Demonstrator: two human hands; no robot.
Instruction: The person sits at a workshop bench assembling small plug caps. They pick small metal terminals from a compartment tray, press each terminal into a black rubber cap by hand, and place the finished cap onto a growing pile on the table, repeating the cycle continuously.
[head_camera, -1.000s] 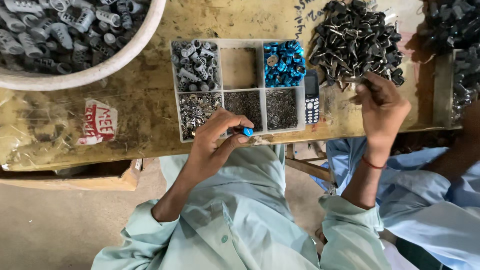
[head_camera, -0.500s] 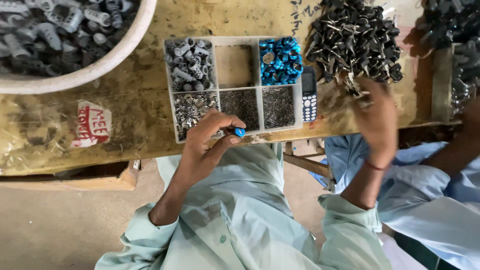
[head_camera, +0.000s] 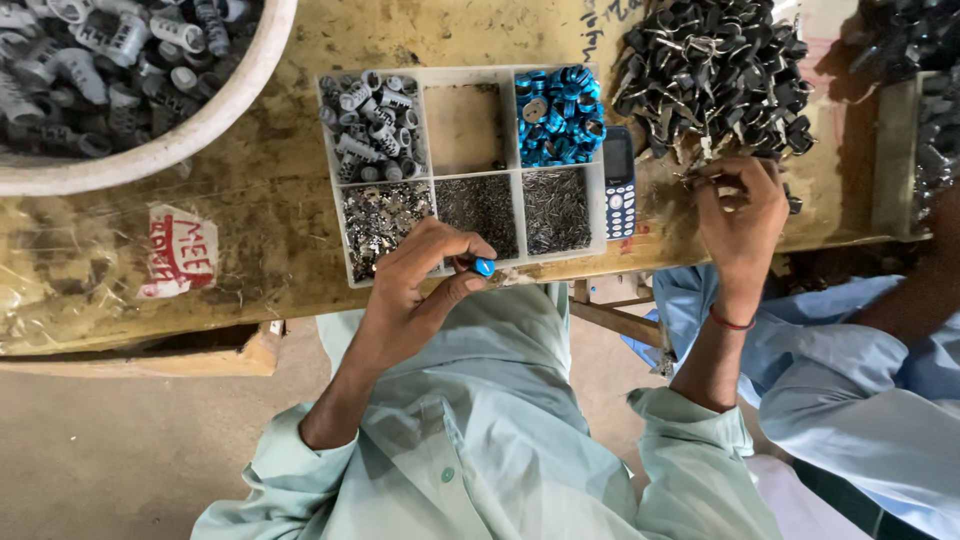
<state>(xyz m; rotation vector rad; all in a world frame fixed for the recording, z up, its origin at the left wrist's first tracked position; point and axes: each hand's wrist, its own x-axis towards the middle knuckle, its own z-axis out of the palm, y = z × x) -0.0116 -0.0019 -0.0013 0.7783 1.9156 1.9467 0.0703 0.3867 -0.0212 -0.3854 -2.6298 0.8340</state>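
The left hand (head_camera: 415, 285) pinches a small bright blue round plastic cap (head_camera: 484, 267) between thumb and fingertips, just off the near edge of the white six-compartment plastic sorting tray (head_camera: 510, 170) that sits on the worn yellow wooden workbench (head_camera: 270, 215). The right hand (head_camera: 742, 215) is to the right of the tray, its fingers closed narrowly on a small dark metal clip (head_camera: 700, 178) at the near edge of the heap of black and silver metal clips (head_camera: 715, 75). In the tray, the far right compartment holds more blue round caps (head_camera: 558, 115), the far left holds grey plastic sleeves (head_camera: 370, 125), and the near row holds fine metal bits. A small dark blue keypad phone (head_camera: 620, 182) lies touching the tray's right wall. Left of the tray stands a large white bowl (head_camera: 215, 115) of grey parts. Another person's light blue sleeve (head_camera: 860, 400) shows beyond the right hand.
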